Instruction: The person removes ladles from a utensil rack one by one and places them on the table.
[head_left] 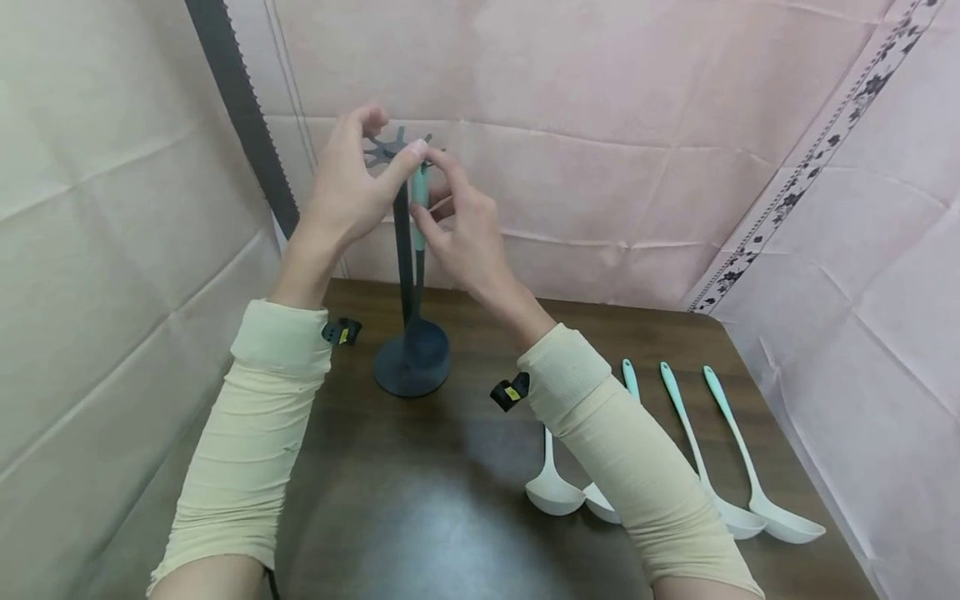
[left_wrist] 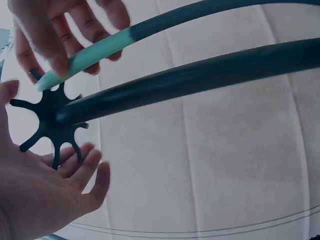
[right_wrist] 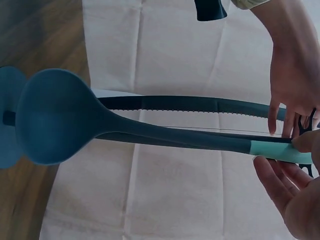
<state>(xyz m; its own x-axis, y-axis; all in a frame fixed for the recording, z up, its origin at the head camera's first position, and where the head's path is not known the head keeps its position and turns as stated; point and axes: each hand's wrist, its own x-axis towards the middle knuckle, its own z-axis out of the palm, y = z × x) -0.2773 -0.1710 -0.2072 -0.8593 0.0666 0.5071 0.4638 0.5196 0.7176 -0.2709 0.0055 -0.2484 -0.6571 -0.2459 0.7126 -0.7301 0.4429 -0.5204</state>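
A dark utensil rack (head_left: 402,250) stands upright on a round base, its top spreading into several hooks (left_wrist: 47,120). My right hand (head_left: 476,237) pinches the mint handle of a dark blue-grey ladle (right_wrist: 60,117), which hangs bowl down alongside the post. The handle's upper end (left_wrist: 47,80) is close to the hooks; whether it is hooked on one cannot be made out. My left hand (head_left: 345,187) is around the far side of the hooks, fingers loosely bent, its thumb stretched toward the top of the handle.
Several white ladles (head_left: 555,492) with mint handles lie on the brown wooden table (head_left: 360,500) at the right, partly behind the right forearm. Pale cloth walls (head_left: 555,192) close in the back and sides. Small black cameras (head_left: 512,392) sit at both wrists.
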